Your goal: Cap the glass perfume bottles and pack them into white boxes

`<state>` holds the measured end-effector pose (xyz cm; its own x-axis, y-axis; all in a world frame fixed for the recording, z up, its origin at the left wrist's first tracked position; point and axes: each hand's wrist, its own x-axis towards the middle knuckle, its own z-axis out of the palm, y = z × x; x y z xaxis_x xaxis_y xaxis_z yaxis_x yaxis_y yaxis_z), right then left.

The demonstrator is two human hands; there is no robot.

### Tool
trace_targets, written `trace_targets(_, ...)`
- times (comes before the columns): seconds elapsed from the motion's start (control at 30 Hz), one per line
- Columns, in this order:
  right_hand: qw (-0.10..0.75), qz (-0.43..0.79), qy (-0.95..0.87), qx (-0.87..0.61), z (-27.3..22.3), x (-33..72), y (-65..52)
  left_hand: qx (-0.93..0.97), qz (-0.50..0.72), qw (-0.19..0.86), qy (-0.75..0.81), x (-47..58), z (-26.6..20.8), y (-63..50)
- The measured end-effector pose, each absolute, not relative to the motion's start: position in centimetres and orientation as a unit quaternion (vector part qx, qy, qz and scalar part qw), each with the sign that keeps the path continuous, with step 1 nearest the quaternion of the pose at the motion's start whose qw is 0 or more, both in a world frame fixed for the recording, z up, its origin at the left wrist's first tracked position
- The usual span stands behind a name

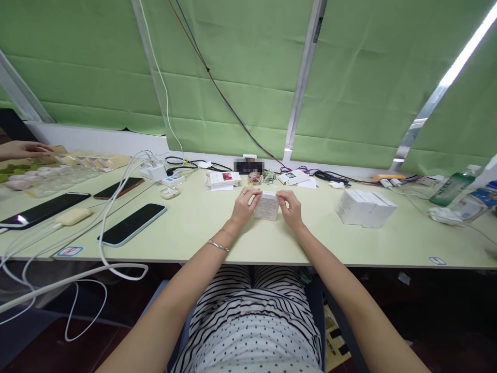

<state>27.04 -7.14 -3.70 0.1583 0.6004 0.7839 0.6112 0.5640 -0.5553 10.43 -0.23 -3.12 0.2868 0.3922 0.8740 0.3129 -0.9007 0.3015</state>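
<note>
A small white box (266,208) with fine print on its face stands on the pale green table, between my two hands. My left hand (245,203) grips its upper left edge with thumb and fingers pinched together. At the upper right corner, my right hand (290,205) pinches it the same way. Just behind the box lie a round clear container with pinkish contents (254,178) and another with green contents (269,176). Off to the right, several similar white boxes (365,208) stand side by side in a group.
Flat white packets with a red picture (223,178) and a green picture (293,177) lie at the back. Phones (132,224) and white cables (101,228) occupy the left. A green bottle (454,187) stands far right. Another person's hand (25,149) shows at far left.
</note>
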Motion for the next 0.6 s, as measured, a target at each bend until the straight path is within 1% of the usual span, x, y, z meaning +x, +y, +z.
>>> trace_targets(0.2, 0.548, 0.026, -0.695, -0.464, -4.7, 27.1, -6.6, 0.817, 0.524, 0.025, 0.241, 10.5, -3.3, -0.1)
trace_targets(0.27, 0.52, 0.003, -0.701, -0.488, -4.9, 27.1, -6.3, 0.826, 0.501, 0.033, 0.258, 10.5, -3.4, -0.1)
trace_targets(0.33, 0.489, -0.049, -0.68, -0.544, -4.8, 27.6, -6.1, 0.83, 0.478, 0.044, 0.283, 10.5, -3.5, 0.0)
trace_targets(0.47, 0.398, -0.167, -0.539, -0.724, -4.0, 30.7, -6.5, 0.826, 0.459, 0.063, 0.322, 10.3, -3.6, 0.2)
trace_targets(0.53, 0.387, -0.198, -0.457, -0.776, -3.8, 33.2, -7.0, 0.828, 0.449, 0.07, 0.329, 10.2, -3.7, 0.3)
trace_targets(0.6, 0.395, -0.229, -0.36, -0.814, -3.9, 35.7, -7.7, 0.835, 0.435, 0.075, 0.329, 10.3, -3.7, 0.4)
